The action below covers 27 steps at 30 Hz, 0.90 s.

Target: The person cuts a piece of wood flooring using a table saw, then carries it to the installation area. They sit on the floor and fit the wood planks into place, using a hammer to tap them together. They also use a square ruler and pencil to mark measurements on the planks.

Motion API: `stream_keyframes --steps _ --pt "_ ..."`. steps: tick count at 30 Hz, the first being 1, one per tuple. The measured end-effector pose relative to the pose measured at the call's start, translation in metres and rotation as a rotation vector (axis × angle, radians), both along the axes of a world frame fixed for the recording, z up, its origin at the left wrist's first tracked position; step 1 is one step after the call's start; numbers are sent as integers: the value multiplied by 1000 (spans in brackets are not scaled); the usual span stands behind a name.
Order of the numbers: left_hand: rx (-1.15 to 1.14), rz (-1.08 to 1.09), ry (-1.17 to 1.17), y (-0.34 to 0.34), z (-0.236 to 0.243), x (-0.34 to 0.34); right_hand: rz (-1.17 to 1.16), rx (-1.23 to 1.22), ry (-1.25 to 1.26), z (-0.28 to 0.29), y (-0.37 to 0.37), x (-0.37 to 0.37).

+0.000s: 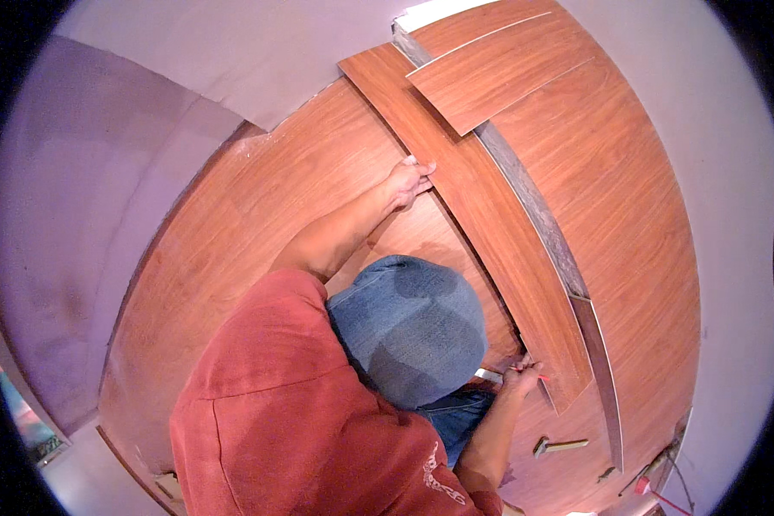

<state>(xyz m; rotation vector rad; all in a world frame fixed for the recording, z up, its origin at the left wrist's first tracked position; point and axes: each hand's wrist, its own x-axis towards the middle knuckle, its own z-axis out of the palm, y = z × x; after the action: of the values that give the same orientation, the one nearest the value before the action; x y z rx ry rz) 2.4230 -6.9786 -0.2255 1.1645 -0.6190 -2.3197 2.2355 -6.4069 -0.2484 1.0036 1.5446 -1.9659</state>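
Note:
A long wood-look floor plank point(482, 206) lies diagonally in front of me, with a dark gap along its near edge. My left hand point(413, 182) grips that edge towards the plank's far end, fingers closed on it; a small white bit shows beside the fingertips. Close to the plank's near end is my right hand point(522, 377), its fingers closed around a thin red thing point(543, 377) whose kind I cannot make out. A pale, flat object point(488, 376) pokes out beside this hand. Rounded blue denim point(408, 331) between my arms hides part of the floor.
Loose planks point(499, 73) overlap at the far right. A grey strip point(533, 193) runs between the long plank and the floor beyond. Another narrow plank point(599, 378) lies to its right. A hammer point(562, 445) rests on the floor, and a red cord point(662, 499) lies at lower right.

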Motion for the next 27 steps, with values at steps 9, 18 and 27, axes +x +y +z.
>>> stream_keyframes --steps 9,18,27 --pt "81 32 -160 9 -18 -5 -73 27 10 49 -28 25" --pt "-73 -55 -161 -19 -4 25 -173 11 12 36 -65 25" --pt "-80 -130 -73 0 8 17 -175 -19 83 60 -66 27"
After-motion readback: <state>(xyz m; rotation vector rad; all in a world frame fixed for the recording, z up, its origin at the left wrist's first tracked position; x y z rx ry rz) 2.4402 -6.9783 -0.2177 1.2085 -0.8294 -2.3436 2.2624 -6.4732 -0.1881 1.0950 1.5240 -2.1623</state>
